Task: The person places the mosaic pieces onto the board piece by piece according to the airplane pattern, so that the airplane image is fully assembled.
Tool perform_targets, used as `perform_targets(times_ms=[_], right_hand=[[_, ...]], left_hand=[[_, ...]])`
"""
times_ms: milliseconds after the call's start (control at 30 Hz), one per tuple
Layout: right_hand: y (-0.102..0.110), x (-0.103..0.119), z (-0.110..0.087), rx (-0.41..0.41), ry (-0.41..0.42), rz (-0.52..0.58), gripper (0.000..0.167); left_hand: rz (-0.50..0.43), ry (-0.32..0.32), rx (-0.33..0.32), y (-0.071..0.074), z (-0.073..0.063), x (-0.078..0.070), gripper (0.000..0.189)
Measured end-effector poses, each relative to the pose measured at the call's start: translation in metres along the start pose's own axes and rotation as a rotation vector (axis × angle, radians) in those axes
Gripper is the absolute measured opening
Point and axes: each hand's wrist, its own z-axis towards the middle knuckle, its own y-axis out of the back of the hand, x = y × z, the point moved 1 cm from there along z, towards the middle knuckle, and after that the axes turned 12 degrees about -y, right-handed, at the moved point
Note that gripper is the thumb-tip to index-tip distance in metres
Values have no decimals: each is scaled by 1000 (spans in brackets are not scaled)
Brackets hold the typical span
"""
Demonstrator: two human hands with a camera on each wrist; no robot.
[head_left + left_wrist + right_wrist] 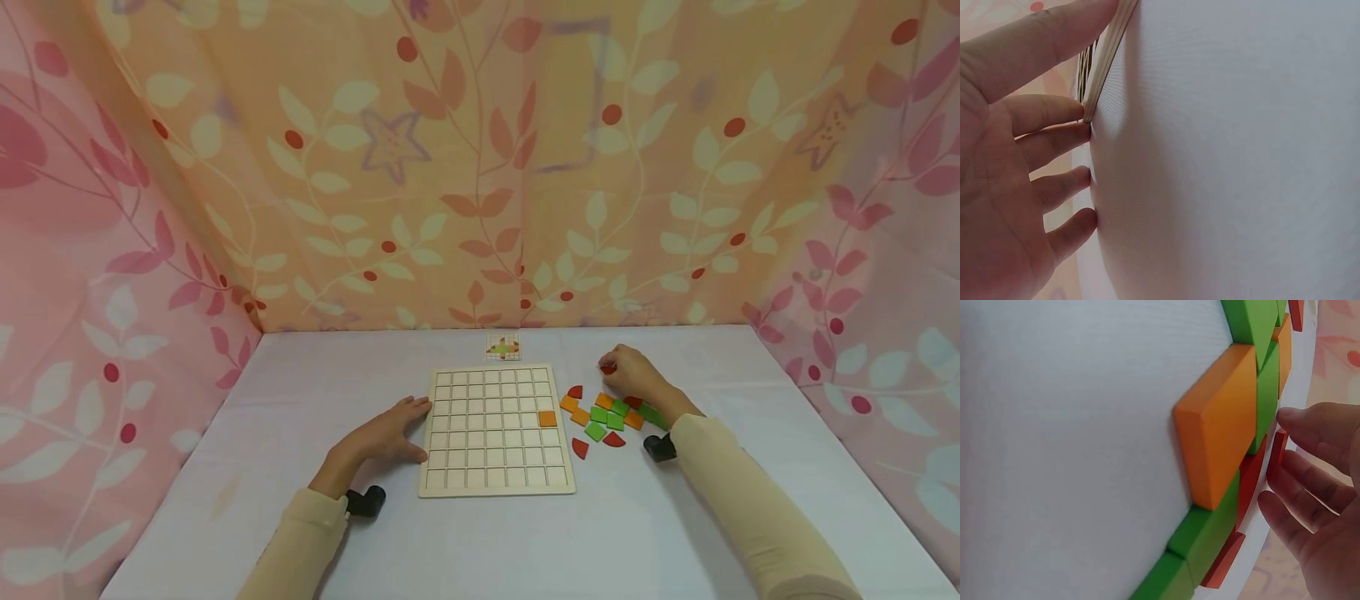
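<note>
A wooden grid board (pixel 480 489) lies on the table, with one orange square tile (pixel 547 419) in a cell near its right edge. My left hand (pixel 384 432) rests at the board's left edge, its fingers spread and fairly straight. In the left wrist view, the thumb and index finger of that hand (pixel 1004 162) touch the board's side (pixel 1110 59). Beyond the loose pieces, my right hand (pixel 636 375) pinches a red piece (pixel 607 368). The right wrist view shows this red piece (pixel 1277 453) between thumb and fingers, close to the tabletop.
Right of the board lie several loose pieces: orange squares (pixel 580 417), green squares (pixel 596 432) and red quarter-circles (pixel 580 448). A small pattern card (pixel 502 347) lies behind the board. Patterned curtains (pixel 480 208) stand around the white table (pixel 480 550).
</note>
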Motion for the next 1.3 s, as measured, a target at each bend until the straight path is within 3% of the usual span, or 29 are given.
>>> perform_targets(times_ms=[767, 1300], right_hand=[[-1, 1, 1, -33, 17, -42, 30], [0, -1, 1, -36, -27, 12, 30]], left_hand=[[-2, -2, -4, 0, 1, 0, 90], [-8, 5, -11, -2, 2, 0, 90]])
